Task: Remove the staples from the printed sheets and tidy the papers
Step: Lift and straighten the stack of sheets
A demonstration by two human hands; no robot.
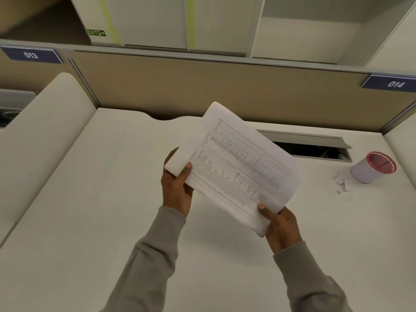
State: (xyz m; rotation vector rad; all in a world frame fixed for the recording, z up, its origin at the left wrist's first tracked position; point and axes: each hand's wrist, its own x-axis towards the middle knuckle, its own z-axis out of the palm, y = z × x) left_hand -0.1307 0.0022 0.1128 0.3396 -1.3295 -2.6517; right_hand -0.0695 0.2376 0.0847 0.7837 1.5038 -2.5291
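Spreading across most of the view, the white bench lies under everything, closed off at the far side by a tan partition and cut at the far right by an open cable hatch. Above the middle of the bench and held clear of it, the printed sheets form one stack, with the gridded table facing up toward the person. The stack's long axis runs on a diagonal, from the far left down to the near right, and both hands share its nearer long edge. The left hand grips the left end of that edge, and the right hand grips the near-right end. The paper therefore lies up and away from each palm, reaching out over the bench toward the hatch. On both hands the fingers are clamped on the stack, with the thumb on the printed face and the rest curled beneath, mostly out of sight. Neither hand can be called nearer to a staple, because none shows on the sheets. Which corner is bound cannot be told, and finding it is probably what the next move turns on. Well apart to the right stands a small white container with a red rim. Just beside its near-left side lie torn paper scraps and a tiny dark speck that may be a pulled staple.
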